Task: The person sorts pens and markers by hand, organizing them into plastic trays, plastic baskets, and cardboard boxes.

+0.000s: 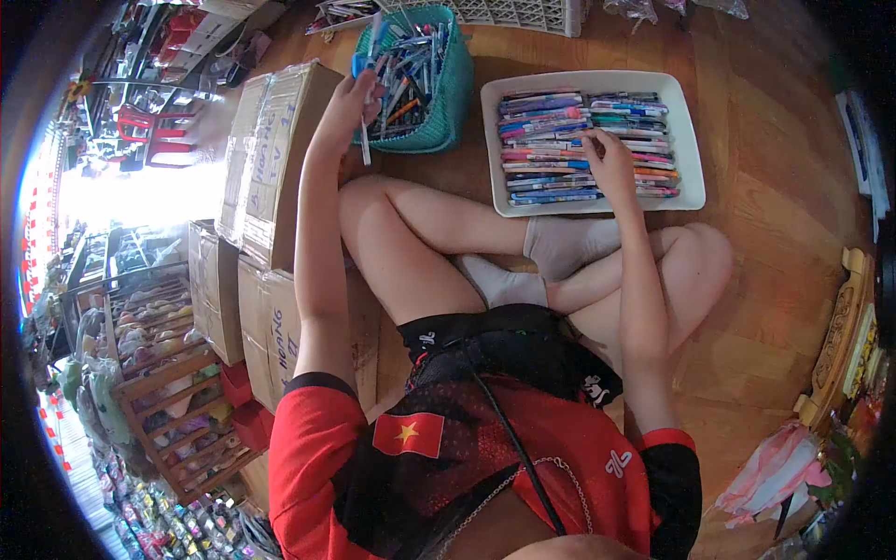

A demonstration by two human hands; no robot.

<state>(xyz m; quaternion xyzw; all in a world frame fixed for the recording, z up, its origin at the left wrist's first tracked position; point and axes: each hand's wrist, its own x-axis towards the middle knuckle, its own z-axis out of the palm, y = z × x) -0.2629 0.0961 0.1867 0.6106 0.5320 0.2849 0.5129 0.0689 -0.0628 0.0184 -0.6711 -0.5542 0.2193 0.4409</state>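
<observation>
My left hand (353,105) is closed round a slim blue and white pen (366,142), held upright at the near-left rim of a teal plastic basket (453,103). Inside the basket lies a jumble of loose pens (411,79). Over the middle of a white tray (693,140) is my right hand (611,163), its thumb and fingers pinched together at the pens there. What the fingertips hold, if anything, is too small to make out. In the tray, many colourful pens (546,154) lie sideways in two columns, partly covered by my right hand.
My crossed legs (411,224) and socked feet (569,245) are close below the tray. Taped cardboard boxes (280,140) are stacked at the left. A white plastic crate (523,14) stands behind the basket. Wooden floor (765,187) extends to the right, with a carved wooden piece (835,336) there.
</observation>
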